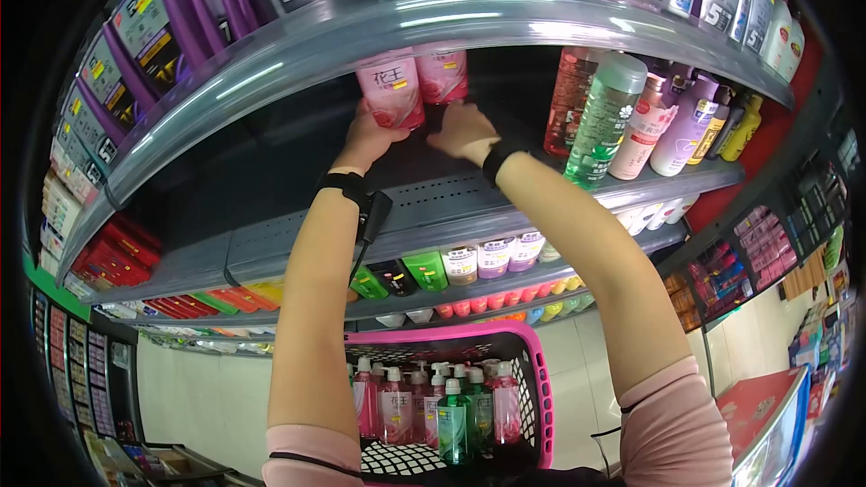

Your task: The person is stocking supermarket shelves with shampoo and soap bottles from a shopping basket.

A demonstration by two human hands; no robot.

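Note:
My left hand [368, 139] grips the lower part of a pink pump-type bottle [391, 81] with Chinese lettering and a yellow tag, whose top is hidden by the shelf above. A second pink bottle [443, 78] stands just to its right on the dark shelf. Close below that one is my right hand [465, 132], thumb and fingers apart, with nothing visible in it. Beneath my arms, a pink-rimmed black basket [542, 379] contains several pink bottles [395, 413] and green bottles [454, 424] with pumps.
To the right on this shelf stand a tall green bottle [606, 117], a red one [572, 95] and several pump bottles. The upper shelf's clear lip [487, 13] overhangs my hands. Red packages [115, 252] lie at the left end. Lower shelves hold green tubes [424, 271].

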